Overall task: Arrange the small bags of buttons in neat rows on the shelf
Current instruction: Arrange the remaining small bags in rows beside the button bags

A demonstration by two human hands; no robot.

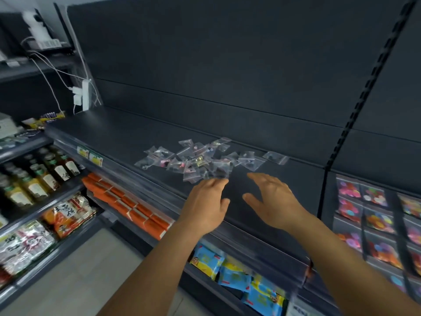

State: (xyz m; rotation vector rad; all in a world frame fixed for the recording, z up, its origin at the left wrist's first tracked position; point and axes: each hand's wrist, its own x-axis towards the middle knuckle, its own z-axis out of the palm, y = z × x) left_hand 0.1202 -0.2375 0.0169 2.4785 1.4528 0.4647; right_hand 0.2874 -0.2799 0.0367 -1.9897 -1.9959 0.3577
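At the centre of the frame, your left hand (pixel 206 201) reaches over the dark shelf (pixel 118 131) with its fingers (pixel 216 183) bent forward, the tips touching the near edge of the small bags of buttons (pixel 205 159). Motion blur hides whether those fingertips pinch a bag or only rest against it, so you cannot tell if anything is held. Your right hand (pixel 271 195) hovers just right of it, palm down, fingers spread and loosely straight, thumb out toward the left hand, holding nothing and touching no bag.

The bags lie in a loose, overlapping heap across the middle of the shelf, running from centre-left toward centre-right, with one bag (pixel 275 158) lying a little apart at the right end. Bare shelf stretches to the left of the heap, behind it up to the back panel (pixel 227 65), and to the right under your right hand. The shelf's front lip (pixel 127 172) runs diagonally below both wrists, and a slotted upright (pixel 355 106) bounds the bay on the right.

Both forearms rise from the bottom of the frame and converge toward the heap, wrists roughly level, hands close together but apart.
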